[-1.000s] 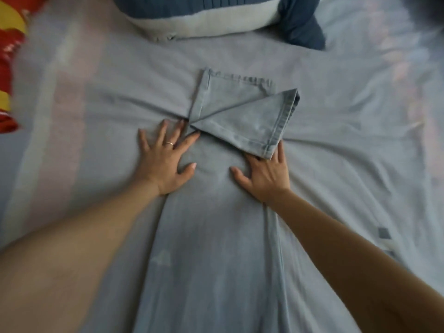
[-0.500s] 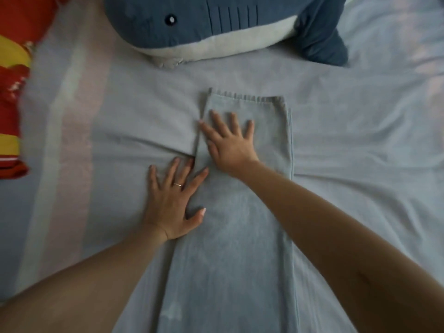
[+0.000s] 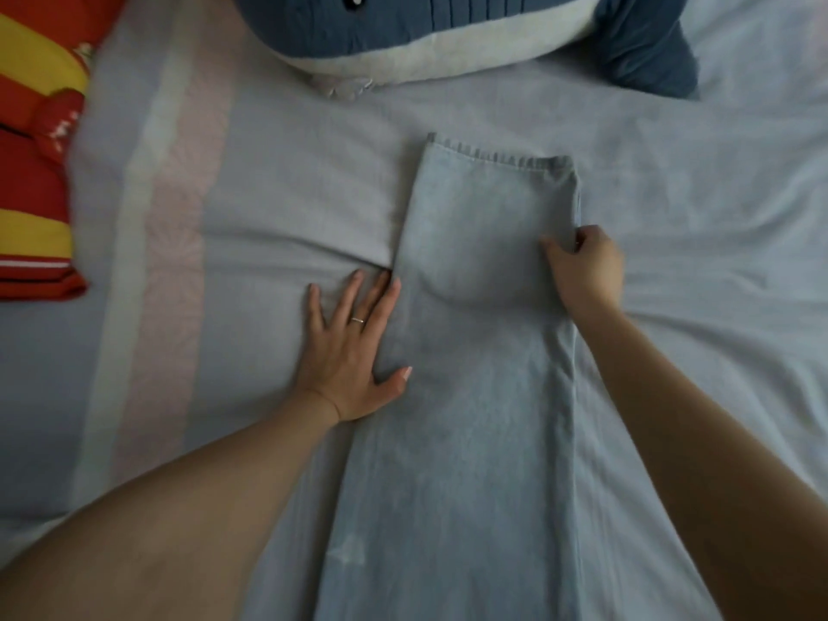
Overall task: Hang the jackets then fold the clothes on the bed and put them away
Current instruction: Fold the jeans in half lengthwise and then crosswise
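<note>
I see the light blue jeans point(image 3: 475, 351) stretched flat along the bed point(image 3: 694, 208), legs stacked one on the other, the hems at the far end just short of the plush shark point(image 3: 448, 38). My left hand point(image 3: 354, 347) lies flat with fingers spread at the jeans' left edge, the thumb and part of the palm on the denim, the remaining fingers on the sheet beside it; it grips nothing. A ring point(image 3: 357, 320) sits on one finger. My right hand point(image 3: 582, 266) is curled at the jeans' right edge, thumb on top and fingers tucked at the side, pinching the layered denim a little below the hems. Left of the jeans, well apart, a red and yellow fabric point(image 3: 31, 172) lies at the bed's margin.
</note>
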Available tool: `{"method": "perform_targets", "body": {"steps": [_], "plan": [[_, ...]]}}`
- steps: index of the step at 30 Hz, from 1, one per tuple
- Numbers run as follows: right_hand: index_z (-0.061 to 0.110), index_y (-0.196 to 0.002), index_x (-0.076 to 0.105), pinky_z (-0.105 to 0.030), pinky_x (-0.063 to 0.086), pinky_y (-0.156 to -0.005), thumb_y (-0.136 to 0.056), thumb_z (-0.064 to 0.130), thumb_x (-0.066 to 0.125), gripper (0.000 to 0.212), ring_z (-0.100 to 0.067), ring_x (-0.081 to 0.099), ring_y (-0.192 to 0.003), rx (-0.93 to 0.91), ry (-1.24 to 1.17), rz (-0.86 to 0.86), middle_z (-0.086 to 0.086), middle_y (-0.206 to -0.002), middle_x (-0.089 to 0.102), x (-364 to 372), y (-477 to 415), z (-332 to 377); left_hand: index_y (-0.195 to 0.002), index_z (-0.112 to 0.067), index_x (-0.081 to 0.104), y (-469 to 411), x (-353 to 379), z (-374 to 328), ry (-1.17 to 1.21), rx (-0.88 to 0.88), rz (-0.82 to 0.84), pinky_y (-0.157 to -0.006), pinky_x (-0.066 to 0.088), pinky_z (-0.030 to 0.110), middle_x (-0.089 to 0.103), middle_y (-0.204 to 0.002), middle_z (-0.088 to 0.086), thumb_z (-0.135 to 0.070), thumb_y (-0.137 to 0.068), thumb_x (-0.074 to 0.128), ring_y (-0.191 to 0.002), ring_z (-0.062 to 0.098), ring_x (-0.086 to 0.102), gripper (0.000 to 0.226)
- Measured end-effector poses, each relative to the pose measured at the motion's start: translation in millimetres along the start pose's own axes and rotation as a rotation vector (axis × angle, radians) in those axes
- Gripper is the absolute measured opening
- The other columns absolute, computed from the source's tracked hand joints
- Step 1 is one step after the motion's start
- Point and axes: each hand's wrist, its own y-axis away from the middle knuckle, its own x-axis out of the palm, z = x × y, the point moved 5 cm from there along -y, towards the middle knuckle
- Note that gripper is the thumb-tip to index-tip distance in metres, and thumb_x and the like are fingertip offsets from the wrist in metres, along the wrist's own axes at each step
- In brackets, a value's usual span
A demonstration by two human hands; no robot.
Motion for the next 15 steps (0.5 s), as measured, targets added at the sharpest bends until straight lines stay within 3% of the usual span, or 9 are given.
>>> {"method": "perform_targets", "body": {"steps": [3, 6, 7, 9, 11, 13, 15], "plan": [[0.007, -0.065, 0.044, -0.029, 0.023, -0.059, -0.094, 0.028, 0.055, 0.038, -0.027, 0.046, -0.075, 0.018, 0.019, 0.009, -0.008, -0.064, 0.045, -5.1, -0.8, -6.2, -0.150, -0.013, 0.021, 0.6, 0.3, 0.9, 0.006, 0.006, -0.007, -0.107, 0.013, 0.069, 0.026, -0.156, 0.007, -0.064, -0.067, 0.042, -0.144, 0.028, 0.020, 0.099], [0.010, -0.060, 0.037, -0.029, 0.024, -0.058, -0.094, 0.025, 0.055, 0.041, -0.026, 0.045, -0.073, 0.120, -0.066, 0.000, -0.007, -0.060, 0.039, -6.7, -3.7, -12.1, -0.150, -0.012, 0.023, 1.5, -0.3, 0.2, 0.004, 0.012, -0.027, -0.108, 0.012, 0.069, 0.023, -0.157, 0.005, -0.063, -0.070, 0.040, -0.145, 0.028, 0.019, 0.097], [0.007, -0.066, 0.045, -0.029, 0.027, -0.060, -0.094, 0.026, 0.056, 0.035, -0.029, 0.050, -0.077, 0.138, -0.090, 0.001, -0.009, -0.065, 0.045, -6.0, -3.6, -11.2, -0.150, -0.011, 0.024, 0.6, 0.0, 0.3, 0.006, 0.016, -0.028, -0.108, 0.012, 0.068, 0.023, -0.157, 0.005, -0.063, -0.070, 0.040, -0.145, 0.027, 0.019, 0.096], [0.004, -0.102, 0.057, -0.030, 0.036, -0.073, -0.093, 0.026, 0.056, 0.024, -0.030, 0.057, -0.102, 0.167, -0.120, -0.032, -0.013, -0.096, 0.057, -3.3, 4.5, -4.7, -0.150, -0.011, 0.024, 0.4, -0.1, 0.1, 0.006, 0.016, -0.030, -0.109, 0.012, 0.068, 0.022, -0.157, 0.005, -0.062, -0.072, 0.039, -0.145, 0.026, 0.018, 0.094], [0.009, -0.137, 0.038, -0.034, 0.030, -0.102, -0.090, 0.028, 0.055, 0.054, -0.029, 0.040, -0.130, 0.117, 0.012, -0.139, -0.013, -0.137, 0.045, -1.8, 30.1, 10.2, -0.150, -0.012, 0.024, 0.9, -1.1, 0.3, 0.009, 0.016, -0.032, -0.109, 0.011, 0.067, 0.022, -0.157, 0.004, -0.062, -0.072, 0.038, -0.145, 0.025, 0.018, 0.094], [0.014, -0.148, 0.027, -0.041, 0.012, -0.115, -0.090, 0.037, 0.050, 0.067, -0.032, 0.025, -0.141, -0.288, 0.246, -0.214, -0.014, -0.153, 0.029, 8.2, 76.2, 36.3, -0.150, -0.011, 0.023, 1.9, 0.3, 1.1, 0.011, 0.014, -0.041, -0.109, 0.011, 0.067, 0.022, -0.157, 0.005, -0.063, -0.072, 0.038, -0.145, 0.024, 0.019, 0.094], [0.023, -0.149, 0.032, -0.047, 0.011, -0.116, -0.093, 0.049, 0.040, 0.062, -0.033, 0.026, -0.142, -0.831, 0.410, 0.023, -0.008, -0.154, 0.031, 42.7, 134.6, 38.0, -0.150, -0.011, 0.023, 2.2, 3.0, 0.4, 0.020, 0.026, -0.047, -0.109, 0.012, 0.067, 0.023, -0.157, 0.006, -0.064, -0.072, 0.038, -0.145, 0.024, 0.019, 0.095]]}}
